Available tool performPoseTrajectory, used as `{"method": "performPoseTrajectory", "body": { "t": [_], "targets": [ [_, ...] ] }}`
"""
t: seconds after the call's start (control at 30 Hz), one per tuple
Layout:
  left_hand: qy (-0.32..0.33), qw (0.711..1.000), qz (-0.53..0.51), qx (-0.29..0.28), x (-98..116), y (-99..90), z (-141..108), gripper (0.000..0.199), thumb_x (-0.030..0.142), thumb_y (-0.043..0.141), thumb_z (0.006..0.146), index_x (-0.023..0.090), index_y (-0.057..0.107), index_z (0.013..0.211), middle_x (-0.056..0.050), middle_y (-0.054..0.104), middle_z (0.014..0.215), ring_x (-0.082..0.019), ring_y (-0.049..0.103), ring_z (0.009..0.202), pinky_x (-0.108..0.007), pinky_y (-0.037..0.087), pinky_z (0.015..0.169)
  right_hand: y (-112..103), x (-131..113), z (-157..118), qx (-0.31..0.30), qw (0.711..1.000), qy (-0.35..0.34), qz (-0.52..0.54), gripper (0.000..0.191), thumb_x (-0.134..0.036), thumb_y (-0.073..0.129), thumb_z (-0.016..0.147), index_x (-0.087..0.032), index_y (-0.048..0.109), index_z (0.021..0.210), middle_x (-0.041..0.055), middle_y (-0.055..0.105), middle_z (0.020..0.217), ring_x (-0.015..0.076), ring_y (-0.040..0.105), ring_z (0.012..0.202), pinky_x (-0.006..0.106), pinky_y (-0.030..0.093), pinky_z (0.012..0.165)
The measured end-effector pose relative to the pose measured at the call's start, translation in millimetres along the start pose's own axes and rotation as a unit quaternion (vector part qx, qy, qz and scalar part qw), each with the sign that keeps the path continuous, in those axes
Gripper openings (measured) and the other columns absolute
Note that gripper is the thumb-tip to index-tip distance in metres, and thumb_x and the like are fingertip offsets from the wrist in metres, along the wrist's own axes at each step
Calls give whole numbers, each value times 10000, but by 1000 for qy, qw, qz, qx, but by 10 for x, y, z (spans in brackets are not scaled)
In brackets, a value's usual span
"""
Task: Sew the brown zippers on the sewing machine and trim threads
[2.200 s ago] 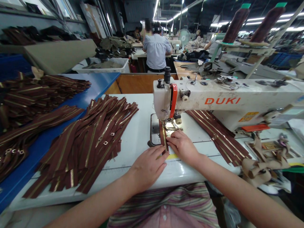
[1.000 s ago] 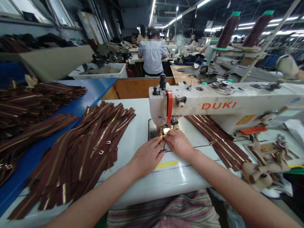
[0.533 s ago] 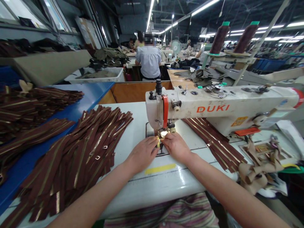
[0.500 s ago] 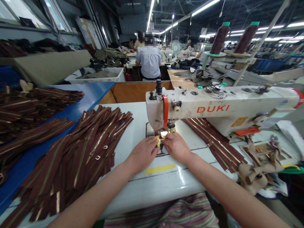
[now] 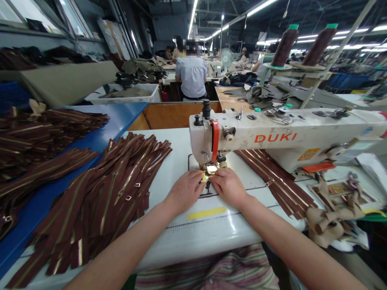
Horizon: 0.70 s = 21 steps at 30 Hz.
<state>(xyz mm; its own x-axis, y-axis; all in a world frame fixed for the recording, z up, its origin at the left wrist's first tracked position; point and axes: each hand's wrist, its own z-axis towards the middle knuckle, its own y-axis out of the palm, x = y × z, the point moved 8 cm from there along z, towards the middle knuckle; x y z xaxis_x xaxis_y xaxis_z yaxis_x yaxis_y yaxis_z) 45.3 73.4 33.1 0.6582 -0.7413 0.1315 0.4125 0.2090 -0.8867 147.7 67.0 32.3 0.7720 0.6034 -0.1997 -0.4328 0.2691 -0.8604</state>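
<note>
Both hands are at the needle area of a white sewing machine (image 5: 242,135). My left hand (image 5: 186,190) is on the near left side of the presser foot (image 5: 211,168), its fingertips pressed together. My right hand (image 5: 228,186) mirrors it on the right, fingers curled in a pinch. Between the fingertips shows a small yellowish bit (image 5: 206,177); what the fingers grip is mostly hidden by them. To the left lies a large pile of brown zippers (image 5: 102,197) with gold teeth. More brown zippers (image 5: 269,181) lie under the machine's arm on the right.
Further zippers (image 5: 45,137) cover the blue table (image 5: 127,117) at left. A yellow strip (image 5: 206,213) marks the table's front. Beige fabric strips (image 5: 326,221) lie at right by a small tray. Two thread cones (image 5: 284,46) stand behind the machine. A person (image 5: 191,74) sits ahead, back turned.
The view has shifted slightly, so the scene sits a little further right. Both hands stay at the presser foot, with only small shifts of the fingers.
</note>
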Motion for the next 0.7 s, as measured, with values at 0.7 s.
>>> {"method": "performPoseTrajectory", "body": {
  "t": [0.7],
  "targets": [
    [5,996,-80,-37,135,-428,-544,209,165,418,928,138,614,993,-82,677,958,-198,610,932,-361,518,869,-71,-45,-90,39,998,7,51,223,-157,496,909,-157,715,870,86,635,794,210,534,787,335,436,752]
  ]
}}
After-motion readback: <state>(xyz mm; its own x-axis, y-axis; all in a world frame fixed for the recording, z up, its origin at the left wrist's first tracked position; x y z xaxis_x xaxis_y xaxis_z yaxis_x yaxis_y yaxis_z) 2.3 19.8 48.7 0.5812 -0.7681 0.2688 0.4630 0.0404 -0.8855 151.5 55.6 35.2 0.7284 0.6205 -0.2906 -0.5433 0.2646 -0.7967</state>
